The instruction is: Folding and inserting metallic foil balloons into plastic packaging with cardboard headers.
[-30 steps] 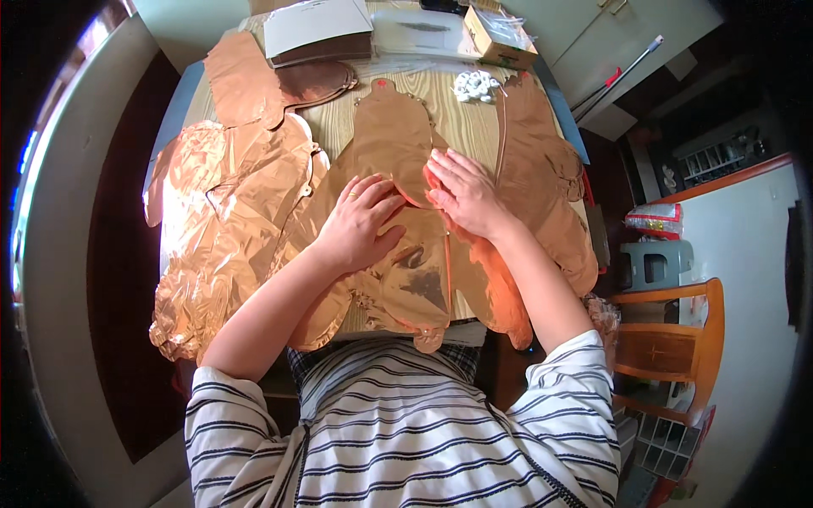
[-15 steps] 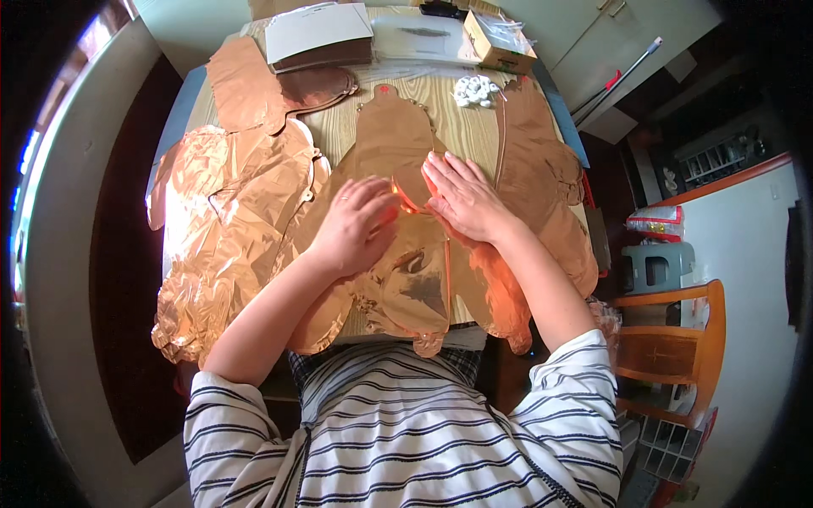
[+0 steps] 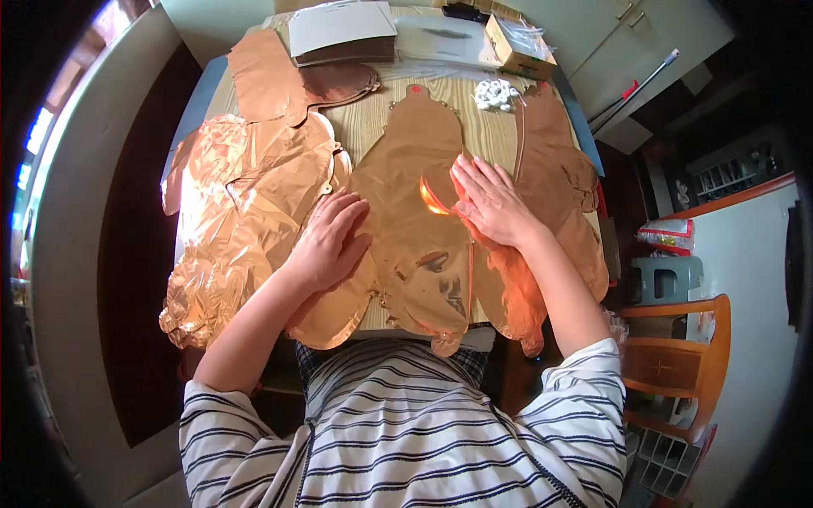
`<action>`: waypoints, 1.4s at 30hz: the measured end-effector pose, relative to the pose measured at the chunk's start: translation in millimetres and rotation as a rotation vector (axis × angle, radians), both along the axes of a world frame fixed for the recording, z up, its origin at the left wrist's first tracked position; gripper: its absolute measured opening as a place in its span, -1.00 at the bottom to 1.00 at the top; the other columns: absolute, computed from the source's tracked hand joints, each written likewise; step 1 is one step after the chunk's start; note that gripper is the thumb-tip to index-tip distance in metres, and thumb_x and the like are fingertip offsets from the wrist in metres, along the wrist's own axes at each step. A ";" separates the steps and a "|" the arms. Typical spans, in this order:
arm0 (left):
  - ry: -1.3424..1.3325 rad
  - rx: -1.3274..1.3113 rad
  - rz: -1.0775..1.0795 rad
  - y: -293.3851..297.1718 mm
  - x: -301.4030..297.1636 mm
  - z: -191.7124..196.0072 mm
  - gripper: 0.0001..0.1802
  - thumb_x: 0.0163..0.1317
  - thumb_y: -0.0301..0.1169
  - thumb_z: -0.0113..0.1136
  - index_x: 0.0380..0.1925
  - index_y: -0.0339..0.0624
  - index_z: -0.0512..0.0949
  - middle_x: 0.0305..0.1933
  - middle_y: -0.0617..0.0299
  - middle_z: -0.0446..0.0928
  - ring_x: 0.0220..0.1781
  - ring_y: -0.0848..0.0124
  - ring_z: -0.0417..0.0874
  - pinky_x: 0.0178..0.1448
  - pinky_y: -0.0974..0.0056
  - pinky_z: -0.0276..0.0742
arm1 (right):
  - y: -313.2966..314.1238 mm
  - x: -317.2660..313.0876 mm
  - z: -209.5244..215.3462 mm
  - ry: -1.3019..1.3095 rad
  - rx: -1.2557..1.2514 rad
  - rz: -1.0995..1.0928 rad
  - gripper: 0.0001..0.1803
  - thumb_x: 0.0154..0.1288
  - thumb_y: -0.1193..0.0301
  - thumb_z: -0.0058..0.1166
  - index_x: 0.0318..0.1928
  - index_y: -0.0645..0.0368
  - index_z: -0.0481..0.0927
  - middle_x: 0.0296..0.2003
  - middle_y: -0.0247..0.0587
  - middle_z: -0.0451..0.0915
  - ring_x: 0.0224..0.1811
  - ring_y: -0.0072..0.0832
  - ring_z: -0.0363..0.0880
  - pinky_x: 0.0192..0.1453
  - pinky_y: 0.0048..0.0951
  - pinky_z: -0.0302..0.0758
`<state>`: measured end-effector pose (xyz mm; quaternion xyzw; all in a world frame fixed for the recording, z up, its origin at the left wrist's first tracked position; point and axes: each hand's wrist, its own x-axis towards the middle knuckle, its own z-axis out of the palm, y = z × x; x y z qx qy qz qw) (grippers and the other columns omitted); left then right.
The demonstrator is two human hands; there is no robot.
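Observation:
A flat copper-coloured foil balloon (image 3: 406, 178) with a scalloped outline lies spread on the table before me. My left hand (image 3: 332, 239) rests palm down on its left part, fingers stretched and holding nothing. On its right side my right hand (image 3: 493, 203) lies flat, fingers extended and close together. Between the hands the foil is mostly smooth, with a bright reflection near my right fingers and creases lower down. More crumpled copper foil balloons (image 3: 241, 220) are heaped to the left. Another foil balloon (image 3: 550, 152) lies at the right.
At the back stand a stack of white-topped cards (image 3: 341, 32), a clear plastic package (image 3: 445, 44) and an open cardboard box (image 3: 521, 49). A small heap of white pieces (image 3: 497, 95) sits on the wooden table (image 3: 491, 127). A wooden chair (image 3: 677, 364) is at the right.
My left hand has slid left across the foil, away from my right hand, which stays flat on the right side. The whole view has shifted slightly.

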<state>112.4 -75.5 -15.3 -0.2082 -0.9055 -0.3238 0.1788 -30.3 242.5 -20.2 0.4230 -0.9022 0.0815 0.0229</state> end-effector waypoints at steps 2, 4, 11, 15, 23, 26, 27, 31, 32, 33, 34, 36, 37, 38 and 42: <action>-0.006 -0.011 0.006 -0.7 0.3 -1.1 -0.44 0.14 -0.36 0.34 0.15 -0.33 0.47 0.19 -0.15 0.49 0.30 -0.14 0.44 0.46 -0.10 0.29 | -0.5 0.8 0.4 -0.010 -0.001 0.013 -0.31 0.54 0.04 -0.11 0.53 0.09 0.17 0.57 -0.16 0.09 0.59 -0.07 0.05 0.62 0.04 -0.06; -0.015 -0.024 0.015 -0.7 0.4 -2.5 -0.43 0.15 -0.35 0.34 0.16 -0.33 0.47 0.19 -0.15 0.49 0.31 -0.14 0.44 0.46 -0.09 0.29 | -0.8 1.7 1.1 -0.015 -0.002 0.019 -0.31 0.54 0.04 -0.12 0.53 0.09 0.17 0.57 -0.16 0.09 0.58 -0.07 0.05 0.62 0.05 -0.05; -0.041 -0.030 0.030 -1.0 1.6 -3.2 -0.42 0.15 -0.34 0.35 0.16 -0.34 0.48 0.22 -0.15 0.48 0.33 -0.14 0.43 0.46 -0.08 0.29 | -1.6 0.7 -2.5 0.002 -0.026 0.035 -0.31 0.55 0.04 -0.12 0.52 0.11 0.19 0.56 -0.15 0.10 0.57 -0.06 0.06 0.59 0.06 -0.02; -0.071 -0.046 0.003 -2.2 1.4 2.3 -0.48 0.26 -0.38 0.27 0.20 -0.34 0.46 0.29 -0.15 0.44 0.38 -0.12 0.40 0.45 -0.02 0.32 | -1.8 2.0 -1.2 0.003 -0.049 0.042 -0.32 0.54 0.04 -0.11 0.50 0.12 0.21 0.55 -0.14 0.12 0.57 -0.04 0.06 0.60 0.05 -0.02; -0.057 -0.054 0.030 -1.1 2.7 -1.5 -0.48 0.25 -0.39 0.28 0.20 -0.32 0.47 0.28 -0.12 0.46 0.38 -0.11 0.40 0.46 -0.03 0.32 | 1.0 5.7 -1.8 -0.018 -0.041 0.037 -0.33 0.54 0.04 -0.11 0.50 0.10 0.22 0.55 -0.15 0.11 0.59 -0.04 0.02 0.61 0.03 -0.06; -0.060 -0.055 0.028 -1.3 2.3 -1.5 -0.48 0.25 -0.39 0.29 0.20 -0.30 0.47 0.28 -0.11 0.46 0.38 -0.10 0.40 0.47 -0.03 0.31 | 1.0 7.7 -2.3 -0.008 -0.043 0.045 -0.33 0.54 0.05 -0.10 0.50 0.10 0.22 0.55 -0.15 0.11 0.59 -0.05 0.02 0.61 0.02 -0.05; -0.062 -0.057 0.028 -1.5 2.3 -1.3 -0.48 0.24 -0.39 0.29 0.20 -0.30 0.47 0.28 -0.11 0.46 0.38 -0.11 0.40 0.47 -0.03 0.31 | 0.3 9.3 -1.2 -0.006 -0.042 0.047 -0.33 0.54 0.05 -0.09 0.50 0.10 0.22 0.55 -0.15 0.11 0.59 -0.05 0.02 0.61 0.02 -0.04; -0.057 -0.062 0.033 -1.1 2.1 -0.6 -0.47 0.22 -0.36 0.30 0.18 -0.30 0.48 0.26 -0.11 0.47 0.37 -0.10 0.41 0.48 -0.04 0.28 | 1.3 13.9 -0.1 0.026 -0.027 0.048 -0.33 0.53 0.07 -0.08 0.49 0.13 0.22 0.54 -0.12 0.13 0.57 -0.05 0.05 0.59 -0.01 -0.01; -0.044 -0.073 0.038 -1.1 1.3 -0.7 -0.45 0.20 -0.33 0.32 0.17 -0.31 0.48 0.24 -0.11 0.48 0.36 -0.09 0.42 0.47 -0.06 0.28 | 1.4 14.1 0.8 0.025 -0.032 0.053 -0.33 0.53 0.07 -0.07 0.49 0.14 0.22 0.54 -0.11 0.13 0.56 -0.04 0.06 0.59 -0.02 0.00; -0.030 -0.084 0.044 0.3 0.6 -0.1 -0.44 0.18 -0.30 0.34 0.16 -0.32 0.49 0.22 -0.11 0.50 0.34 -0.08 0.43 0.46 -0.07 0.28 | 1.2 14.5 1.7 0.024 -0.036 0.058 -0.32 0.53 0.07 -0.07 0.49 0.15 0.22 0.54 -0.10 0.14 0.56 -0.03 0.07 0.58 -0.03 0.00; -0.008 -0.134 0.062 2.6 1.3 1.5 -0.43 0.18 -0.29 0.34 0.16 -0.31 0.49 0.22 -0.11 0.50 0.34 -0.07 0.43 0.47 -0.08 0.27 | 1.0 15.1 2.5 0.023 -0.041 0.063 -0.32 0.52 0.07 -0.07 0.49 0.16 0.22 0.53 -0.09 0.14 0.55 -0.02 0.07 0.58 -0.03 0.01; 0.038 -0.235 0.102 6.5 2.7 11.8 -0.43 0.19 -0.27 0.34 0.17 -0.29 0.49 0.22 -0.10 0.50 0.35 -0.06 0.43 0.48 -0.08 0.25 | -0.3 15.6 2.4 0.029 -0.037 0.059 -0.32 0.52 0.08 -0.06 0.48 0.18 0.22 0.53 -0.07 0.15 0.54 -0.01 0.08 0.57 -0.04 0.01; 0.055 -0.219 0.085 10.1 -0.8 18.7 -0.43 0.20 -0.25 0.33 0.18 -0.28 0.49 0.22 -0.09 0.50 0.35 -0.05 0.43 0.49 -0.08 0.25 | -0.6 15.8 1.9 0.032 -0.035 0.057 -0.31 0.52 0.08 -0.06 0.48 0.19 0.22 0.52 -0.06 0.15 0.54 -0.01 0.08 0.57 -0.05 0.02; 0.072 -0.200 0.067 17.4 -5.9 27.2 -0.43 0.20 -0.24 0.33 0.18 -0.27 0.49 0.22 -0.08 0.50 0.36 -0.04 0.43 0.49 -0.09 0.24 | -0.3 15.8 1.6 0.013 -0.031 0.044 -0.32 0.52 0.08 -0.06 0.49 0.17 0.21 0.53 -0.06 0.14 0.55 -0.01 0.05 0.59 -0.05 -0.01; 0.095 -0.128 -0.077 49.2 -31.5 31.0 -0.43 0.25 -0.26 0.31 0.22 -0.27 0.48 0.29 -0.11 0.46 0.41 -0.07 0.38 0.50 -0.08 0.25 | 0.8 15.9 0.1 0.021 -0.013 0.014 -0.30 0.50 0.07 -0.03 0.50 0.12 0.20 0.54 -0.07 0.12 0.57 -0.02 0.03 0.61 -0.05 -0.04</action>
